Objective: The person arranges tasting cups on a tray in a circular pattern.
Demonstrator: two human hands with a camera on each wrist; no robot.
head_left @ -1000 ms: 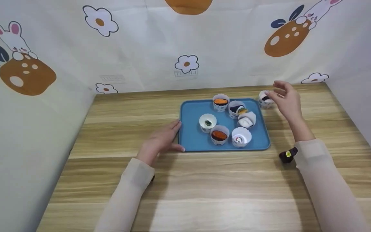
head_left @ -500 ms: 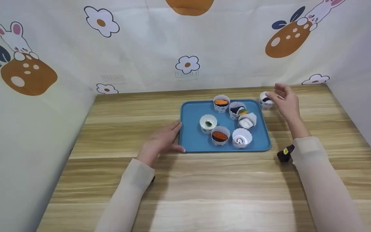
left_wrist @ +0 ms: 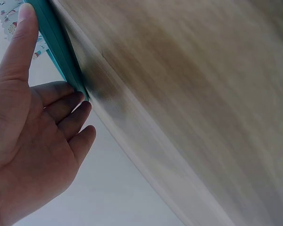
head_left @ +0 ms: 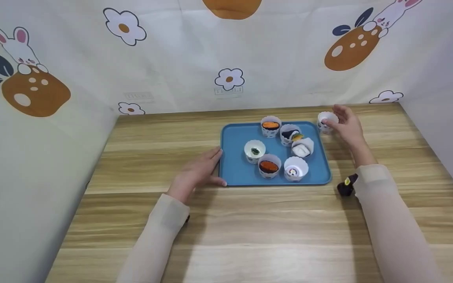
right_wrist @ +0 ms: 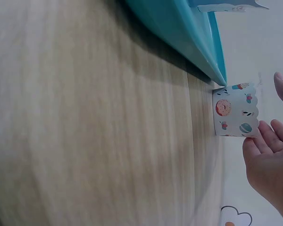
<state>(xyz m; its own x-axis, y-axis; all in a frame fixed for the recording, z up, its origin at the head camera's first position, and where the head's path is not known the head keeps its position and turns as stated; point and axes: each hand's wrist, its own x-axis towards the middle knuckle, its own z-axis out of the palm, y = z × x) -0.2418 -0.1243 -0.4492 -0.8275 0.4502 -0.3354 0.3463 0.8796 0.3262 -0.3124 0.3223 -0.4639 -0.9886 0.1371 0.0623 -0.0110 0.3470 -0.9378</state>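
Note:
A blue tray [head_left: 234,129] bears several white paper cups with small sushi pieces. My left hand [head_left: 199,169] rests at its left edge, thumb by the near corner and fingers against the side. In the left wrist view the thumb lies along the tray wall. Off the tray's far right corner stands another paper cup [right_wrist: 236,110], printed with a doughnut. My right hand [head_left: 348,127] is at this cup: fingertips touch or nearly touch its rim, and the thumb is apart from it in the right wrist view. Its contents are mostly hidden.
Among the tray's cups are one with orange-topped sushi [head_left: 270,125], one with red-topped sushi [head_left: 268,167], and a crumpled-looking cup with a white piece [head_left: 302,149]. A patterned cloth [head_left: 179,51] hangs behind the wooden table [head_left: 250,236].
My right hand has come slightly nearer and lower. The white-and-black piece that showed at the far-right cup's rim is now mostly out of sight. The left hand keeps its place on the tray.

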